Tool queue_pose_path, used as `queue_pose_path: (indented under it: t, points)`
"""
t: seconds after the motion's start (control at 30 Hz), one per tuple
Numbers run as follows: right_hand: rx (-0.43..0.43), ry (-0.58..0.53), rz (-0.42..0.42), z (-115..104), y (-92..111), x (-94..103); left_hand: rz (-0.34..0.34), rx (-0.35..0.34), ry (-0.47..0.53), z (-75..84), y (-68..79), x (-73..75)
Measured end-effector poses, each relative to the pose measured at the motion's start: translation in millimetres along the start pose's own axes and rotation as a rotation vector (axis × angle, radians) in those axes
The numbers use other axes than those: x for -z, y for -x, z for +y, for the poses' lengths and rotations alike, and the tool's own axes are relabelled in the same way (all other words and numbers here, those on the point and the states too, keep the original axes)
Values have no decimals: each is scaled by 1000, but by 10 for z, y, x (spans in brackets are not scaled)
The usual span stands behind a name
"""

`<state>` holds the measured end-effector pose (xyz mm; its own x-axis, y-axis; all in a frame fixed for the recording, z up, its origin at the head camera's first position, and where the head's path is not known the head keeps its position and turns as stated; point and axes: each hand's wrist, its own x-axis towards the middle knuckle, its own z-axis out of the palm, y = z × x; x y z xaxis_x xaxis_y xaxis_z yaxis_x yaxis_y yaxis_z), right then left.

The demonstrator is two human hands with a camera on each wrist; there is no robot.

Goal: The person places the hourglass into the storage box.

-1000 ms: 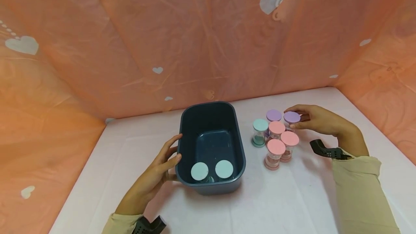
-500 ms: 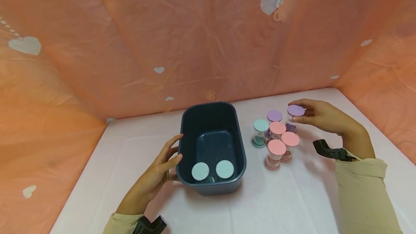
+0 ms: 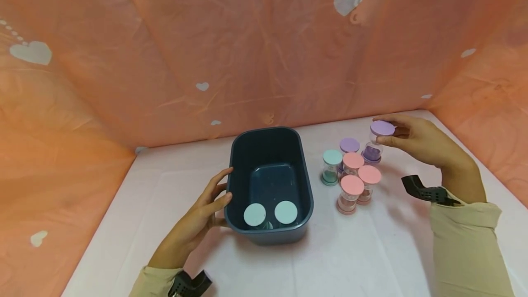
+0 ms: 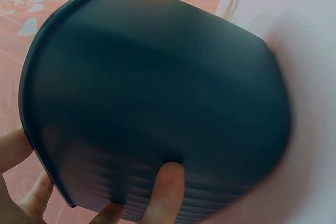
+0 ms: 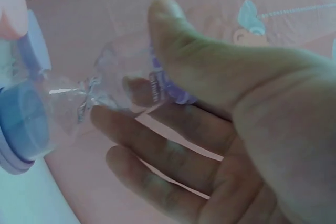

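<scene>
Head view, left grip: my left grip is loosely spread, fingers resting against the left side of a deep, dark blue-grey rectangular tub with rounded corners.
Head view, tub's contents: two round pale-mint caps show side by side at the near end.
Head view, right grip: my right grip pinches a clear hourglass with lilac cap and purple sand; it leans, and I cannot tell whether its base touches the white-covered worktop.
Head view, cluster: one mint-capped hourglass, one lilac-capped hourglass and three pink-capped hourglasses stand close together, right of the tub.
Left wrist view, tub wall: one fingertip presses the outside; others meet the rim.
Right wrist view, held hourglass: my thumb and curled fingers hold its capped end; the sand end points away from my palm.
</scene>
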<state>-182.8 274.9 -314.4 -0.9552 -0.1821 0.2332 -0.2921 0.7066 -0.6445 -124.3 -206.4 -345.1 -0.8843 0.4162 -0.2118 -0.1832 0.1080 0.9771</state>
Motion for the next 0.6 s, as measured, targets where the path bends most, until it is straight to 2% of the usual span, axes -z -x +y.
queue_pose_path:
  t: [0.2, 0.4, 0.6]
  points:
    - [88, -57, 77, -43, -20, 22, 1, -1, 5, -1, -8, -1]
    - [21, -130, 93, -75, 24, 48, -3, 0, -7, 5, -11, -2]
    - [-3, -186, 117, -155, 63, 68, -6, -2, -15, 7, -9, -4]
